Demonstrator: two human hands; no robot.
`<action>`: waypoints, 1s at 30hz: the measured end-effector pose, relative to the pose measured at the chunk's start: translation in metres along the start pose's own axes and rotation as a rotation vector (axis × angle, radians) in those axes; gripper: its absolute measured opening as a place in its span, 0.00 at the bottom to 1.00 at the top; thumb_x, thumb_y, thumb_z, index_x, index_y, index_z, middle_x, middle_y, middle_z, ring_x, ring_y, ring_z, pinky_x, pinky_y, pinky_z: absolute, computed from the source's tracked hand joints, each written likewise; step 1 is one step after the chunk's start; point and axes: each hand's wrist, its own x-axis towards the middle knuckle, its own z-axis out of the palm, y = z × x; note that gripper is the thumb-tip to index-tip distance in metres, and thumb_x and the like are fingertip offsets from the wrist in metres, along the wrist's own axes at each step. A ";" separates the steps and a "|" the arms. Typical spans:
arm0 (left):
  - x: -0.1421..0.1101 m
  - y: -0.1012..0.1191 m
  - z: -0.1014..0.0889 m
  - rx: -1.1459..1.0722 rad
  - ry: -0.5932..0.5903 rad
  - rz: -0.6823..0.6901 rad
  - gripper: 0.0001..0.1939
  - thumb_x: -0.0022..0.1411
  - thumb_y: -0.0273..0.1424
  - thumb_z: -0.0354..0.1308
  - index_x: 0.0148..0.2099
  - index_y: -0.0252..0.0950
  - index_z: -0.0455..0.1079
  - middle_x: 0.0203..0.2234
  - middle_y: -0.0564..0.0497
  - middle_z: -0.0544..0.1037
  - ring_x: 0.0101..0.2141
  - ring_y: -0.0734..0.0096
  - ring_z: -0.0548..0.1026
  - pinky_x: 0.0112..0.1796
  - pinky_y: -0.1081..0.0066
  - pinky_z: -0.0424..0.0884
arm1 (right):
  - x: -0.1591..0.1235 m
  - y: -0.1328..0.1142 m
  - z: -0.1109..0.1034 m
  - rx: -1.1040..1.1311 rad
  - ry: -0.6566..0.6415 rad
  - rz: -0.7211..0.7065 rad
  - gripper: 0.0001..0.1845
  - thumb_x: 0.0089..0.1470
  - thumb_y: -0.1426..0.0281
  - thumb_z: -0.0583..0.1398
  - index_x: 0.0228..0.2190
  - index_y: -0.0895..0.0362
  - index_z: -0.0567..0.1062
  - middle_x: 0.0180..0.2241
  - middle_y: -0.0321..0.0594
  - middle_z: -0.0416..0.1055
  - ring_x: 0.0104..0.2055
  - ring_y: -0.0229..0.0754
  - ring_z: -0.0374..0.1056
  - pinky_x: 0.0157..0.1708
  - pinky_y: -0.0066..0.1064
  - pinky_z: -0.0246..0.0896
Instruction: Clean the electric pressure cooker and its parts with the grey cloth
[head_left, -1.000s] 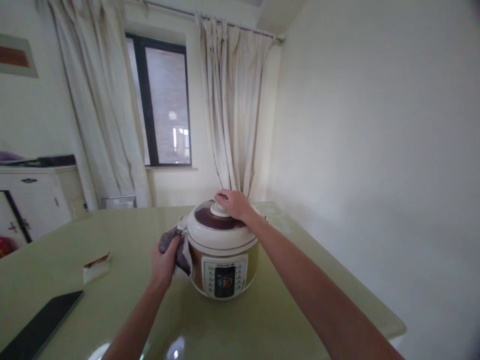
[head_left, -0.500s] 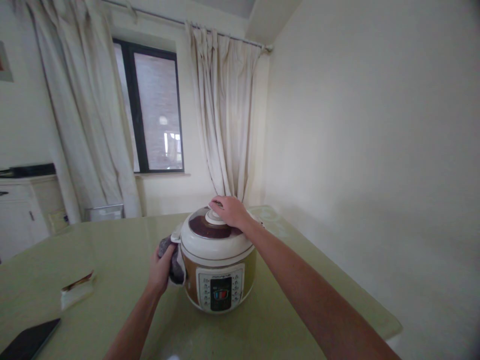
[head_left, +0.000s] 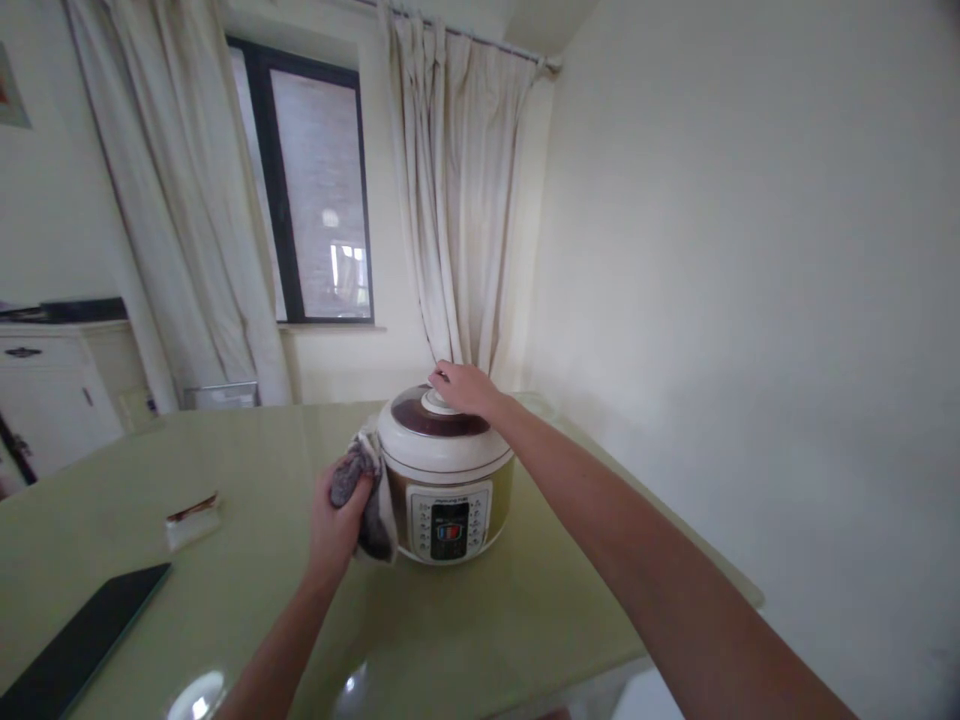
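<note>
On my feed, my left hand [head_left: 335, 522] was closed around a grey cloth [head_left: 380, 505], the cooker [head_left: 446, 455] standing upright just to its right on the table [head_left: 262, 480]; my right hand [head_left: 466, 388] lay over the lid knob [head_left: 435, 403] (gripping or merely resting, I couldn't tell).

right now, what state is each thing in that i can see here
cooker, upright on the table
lid, on the cooker
right hand, fingers curled at the lid knob
left hand, gripping the cloth
cloth, bunched, hanging beside the cooker
dark slab, lying flat
small packet, lying flat, sealed or open unclear
curtains, parted
cabinet drawer, shut
</note>
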 end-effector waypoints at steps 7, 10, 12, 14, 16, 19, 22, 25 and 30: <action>0.025 -0.047 0.015 0.039 -0.057 -0.388 0.23 0.54 0.48 0.62 0.44 0.36 0.76 0.37 0.45 0.84 0.44 0.50 0.82 0.46 0.57 0.79 | -0.003 -0.008 0.008 -0.075 0.110 0.037 0.21 0.72 0.54 0.50 0.51 0.50 0.77 0.48 0.45 0.82 0.50 0.51 0.76 0.46 0.37 0.65; 0.011 -0.056 0.011 0.135 -0.081 -0.408 0.21 0.53 0.49 0.61 0.41 0.38 0.75 0.36 0.44 0.83 0.46 0.46 0.82 0.49 0.53 0.77 | -0.006 -0.008 0.012 -0.093 0.133 0.035 0.22 0.72 0.54 0.50 0.50 0.50 0.77 0.47 0.45 0.82 0.49 0.51 0.76 0.44 0.36 0.65; -0.007 -0.053 0.006 0.178 -0.070 -0.397 0.22 0.53 0.50 0.61 0.41 0.38 0.75 0.36 0.43 0.83 0.46 0.43 0.81 0.50 0.51 0.76 | -0.007 -0.009 0.012 -0.103 0.133 0.023 0.23 0.73 0.54 0.49 0.51 0.50 0.77 0.47 0.46 0.81 0.50 0.51 0.76 0.45 0.36 0.65; -0.027 -0.040 0.002 0.199 -0.041 -0.351 0.23 0.53 0.52 0.60 0.42 0.39 0.75 0.38 0.43 0.82 0.46 0.43 0.80 0.51 0.51 0.75 | -0.007 -0.010 0.011 -0.107 0.122 0.026 0.23 0.73 0.54 0.48 0.52 0.50 0.77 0.48 0.46 0.81 0.50 0.50 0.75 0.46 0.37 0.65; -0.046 -0.020 0.000 0.196 -0.027 -0.231 0.25 0.55 0.51 0.60 0.46 0.39 0.75 0.41 0.43 0.82 0.47 0.46 0.80 0.52 0.53 0.75 | -0.006 -0.011 0.009 -0.100 0.104 0.043 0.22 0.73 0.55 0.48 0.53 0.49 0.76 0.49 0.45 0.81 0.51 0.51 0.75 0.47 0.37 0.65; -0.061 0.021 0.000 0.195 -0.035 0.066 0.24 0.58 0.48 0.60 0.51 0.40 0.75 0.48 0.44 0.78 0.49 0.51 0.78 0.55 0.57 0.73 | -0.005 -0.011 0.006 -0.068 0.064 0.042 0.21 0.73 0.56 0.48 0.52 0.48 0.77 0.51 0.43 0.81 0.52 0.50 0.75 0.47 0.37 0.65; -0.047 0.065 0.005 0.277 -0.014 0.317 0.22 0.60 0.47 0.61 0.52 0.41 0.76 0.50 0.44 0.74 0.53 0.52 0.76 0.58 0.60 0.71 | -0.002 -0.007 0.003 -0.020 0.020 0.021 0.20 0.72 0.54 0.50 0.51 0.48 0.77 0.52 0.41 0.80 0.53 0.50 0.75 0.48 0.36 0.65; -0.005 0.092 0.012 0.383 0.039 0.370 0.23 0.61 0.47 0.61 0.54 0.42 0.77 0.50 0.44 0.74 0.53 0.52 0.76 0.58 0.60 0.70 | 0.002 -0.001 0.000 0.032 -0.035 0.014 0.22 0.72 0.53 0.49 0.51 0.48 0.76 0.54 0.40 0.80 0.55 0.50 0.74 0.50 0.37 0.66; 0.080 0.089 0.021 0.486 0.011 0.224 0.24 0.61 0.49 0.60 0.52 0.38 0.79 0.43 0.44 0.78 0.46 0.52 0.77 0.52 0.58 0.74 | 0.007 0.002 -0.006 0.083 -0.134 0.000 0.26 0.74 0.58 0.42 0.51 0.53 0.74 0.59 0.46 0.75 0.58 0.52 0.72 0.53 0.40 0.68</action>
